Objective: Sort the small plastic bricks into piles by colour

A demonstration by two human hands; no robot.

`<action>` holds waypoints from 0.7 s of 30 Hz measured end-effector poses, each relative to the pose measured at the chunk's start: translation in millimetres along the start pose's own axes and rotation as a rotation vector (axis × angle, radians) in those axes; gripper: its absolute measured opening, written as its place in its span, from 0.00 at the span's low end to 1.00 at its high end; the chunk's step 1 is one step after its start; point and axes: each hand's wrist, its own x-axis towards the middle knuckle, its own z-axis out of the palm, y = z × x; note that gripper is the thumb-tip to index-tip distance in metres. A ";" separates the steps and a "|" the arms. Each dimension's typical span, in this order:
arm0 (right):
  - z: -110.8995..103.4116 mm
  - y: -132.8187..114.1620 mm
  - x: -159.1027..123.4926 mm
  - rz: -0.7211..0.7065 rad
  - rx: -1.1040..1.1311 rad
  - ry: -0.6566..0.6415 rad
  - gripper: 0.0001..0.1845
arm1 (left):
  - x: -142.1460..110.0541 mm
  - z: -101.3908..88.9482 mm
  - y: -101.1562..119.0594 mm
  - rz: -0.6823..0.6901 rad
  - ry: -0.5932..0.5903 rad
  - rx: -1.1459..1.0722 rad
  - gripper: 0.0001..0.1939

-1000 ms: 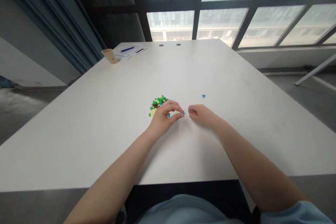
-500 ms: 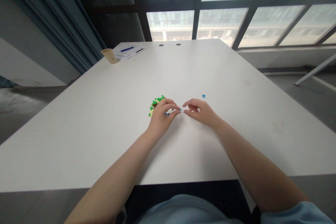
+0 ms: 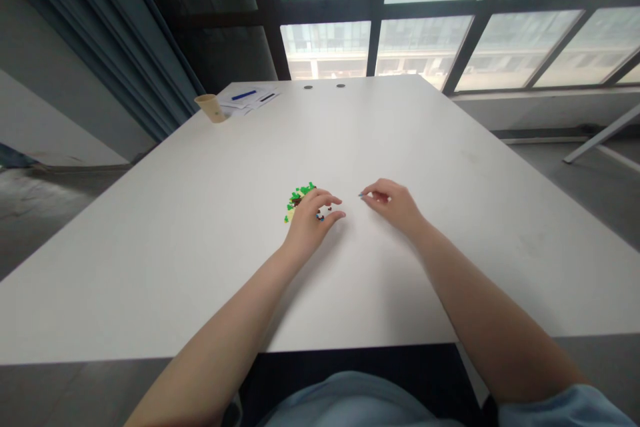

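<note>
I'm sitting at the near edge of a big white table (image 3: 150, 267), with a tall dark-framed window (image 3: 425, 20) past its far end, a dark blue curtain (image 3: 115, 33) hanging off to the left and a grey floor (image 3: 60, 213) down below. Over at the far left corner there's a paper cup (image 3: 212, 109) standing upright, though I can't see into it from here. Just beside it are some papers (image 3: 249, 99) with a blue pen (image 3: 244, 95) lying on them. The little pile of plastic bricks (image 3: 300, 199), all green, brown and pale yellow, sits around mid-table, a bit left of center, right by my left hand (image 3: 310, 220). That hand is curved over the pile's near right edge, thumb and fingers spread wide, with a few small blue bricks (image 3: 320, 216) under them. My right hand (image 3: 393, 203) is off to the right, well clear of the pile, pinched narrow, with a speck of blue at the fingertips (image 3: 364, 194), too small to tell if I'm holding anything.
</note>
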 end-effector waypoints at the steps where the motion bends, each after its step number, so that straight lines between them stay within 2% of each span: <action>1: -7.1 12.7 1.7 0.059 -0.077 0.075 0.08 | 0.3 -0.4 -1.4 -0.014 -0.008 0.025 0.08; 3: -20.5 40.3 3.3 0.218 -0.246 0.207 0.09 | 1.0 -1.4 -5.6 -0.052 -0.020 0.102 0.08; 4: -25.5 53.3 3.1 0.301 -0.315 0.233 0.09 | 1.2 -2.0 -8.5 -0.077 -0.028 0.159 0.07; 6: -30.2 74.0 1.5 0.423 -0.386 0.200 0.10 | 1.5 -3.2 -15.9 -0.132 -0.076 0.287 0.07; 8: -28.4 86.0 -0.3 0.483 -0.406 0.147 0.11 | 1.3 -4.4 -24.9 -0.174 -0.170 0.371 0.05; 10: -23.4 90.9 -1.0 0.507 -0.411 0.114 0.12 | 1.0 -5.8 -34.0 -0.193 -0.253 0.383 0.04; 12: -18.7 92.5 -0.6 0.530 -0.413 0.110 0.13 | 1.0 -7.6 -41.3 -0.200 -0.278 0.374 0.04; 18: -18.0 92.4 0.7 0.574 -0.374 0.143 0.15 | 5.6 -17.4 -46.6 -0.262 -0.207 0.447 0.06; 21: -21.5 82.4 0.4 0.573 -0.358 0.192 0.14 | 8.5 -19.8 -45.2 -0.293 -0.192 0.485 0.08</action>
